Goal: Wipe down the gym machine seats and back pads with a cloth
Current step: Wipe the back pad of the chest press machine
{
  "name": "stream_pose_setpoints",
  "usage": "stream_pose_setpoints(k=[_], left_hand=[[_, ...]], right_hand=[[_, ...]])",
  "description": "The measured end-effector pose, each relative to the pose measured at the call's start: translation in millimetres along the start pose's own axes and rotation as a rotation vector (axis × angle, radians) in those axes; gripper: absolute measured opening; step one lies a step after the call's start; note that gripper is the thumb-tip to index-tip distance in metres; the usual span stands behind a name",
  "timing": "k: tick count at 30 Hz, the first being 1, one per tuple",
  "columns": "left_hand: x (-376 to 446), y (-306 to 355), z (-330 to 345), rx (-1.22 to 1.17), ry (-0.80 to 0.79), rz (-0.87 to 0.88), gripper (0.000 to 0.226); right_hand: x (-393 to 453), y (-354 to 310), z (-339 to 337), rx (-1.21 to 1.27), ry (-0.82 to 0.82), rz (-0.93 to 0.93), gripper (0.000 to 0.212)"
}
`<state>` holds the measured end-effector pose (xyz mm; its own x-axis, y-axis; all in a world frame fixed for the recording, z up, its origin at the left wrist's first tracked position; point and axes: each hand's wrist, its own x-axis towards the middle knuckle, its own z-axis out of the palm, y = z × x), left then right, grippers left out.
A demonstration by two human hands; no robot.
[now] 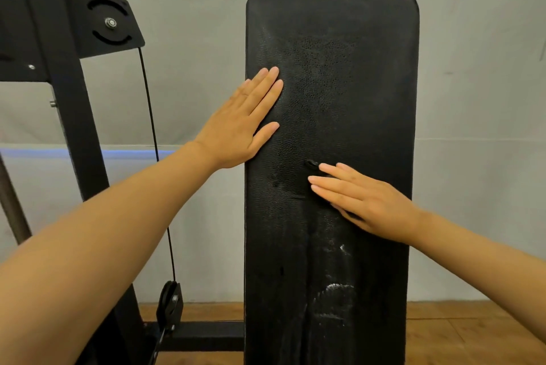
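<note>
The upright black back pad (pixel 331 98) fills the centre, grainy, torn mid-face, with whitish smears low down. The left hand (pixel 242 122) and right hand (pixel 363 202) press it, each grip released and flat.

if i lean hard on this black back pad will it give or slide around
The back pad probably gives a little: its grained cover shows dents and small tears. Shiny streaks low down suggest dampness, so it may feel slick. With the left hand and right hand flat on it, it looks steady.

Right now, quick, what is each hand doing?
Left hand: open, flat on the back pad.
Right hand: open, fingers straight, pressing a dark cloth against the pad.
</note>
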<state>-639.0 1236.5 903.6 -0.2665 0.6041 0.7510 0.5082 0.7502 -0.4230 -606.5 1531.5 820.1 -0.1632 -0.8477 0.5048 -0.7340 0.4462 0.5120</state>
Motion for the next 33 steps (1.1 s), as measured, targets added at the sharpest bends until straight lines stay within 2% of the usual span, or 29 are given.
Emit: stream_pose_setpoints(k=[8, 20, 28, 33], left_hand=[[-1, -11, -9, -0.080, -0.071, 0.034, 0.059], [0, -17, -12, -0.078, -0.098, 0.066, 0.061], [-1, -12, -9, -0.069, -0.055, 0.055, 0.058], [0, -3, -6, -0.074, -0.017, 0.023, 0.058]], right_hand=[[122, -36, 32, -0.015, 0.005, -0.191, 0.043], [38, -17, 2, 0.029, -0.060, -0.012, 0.047], [113, -54, 40, -0.027, 0.076, -0.062, 0.042], [116, -60, 44, -0.024, 0.111, -0.028, 0.041]])
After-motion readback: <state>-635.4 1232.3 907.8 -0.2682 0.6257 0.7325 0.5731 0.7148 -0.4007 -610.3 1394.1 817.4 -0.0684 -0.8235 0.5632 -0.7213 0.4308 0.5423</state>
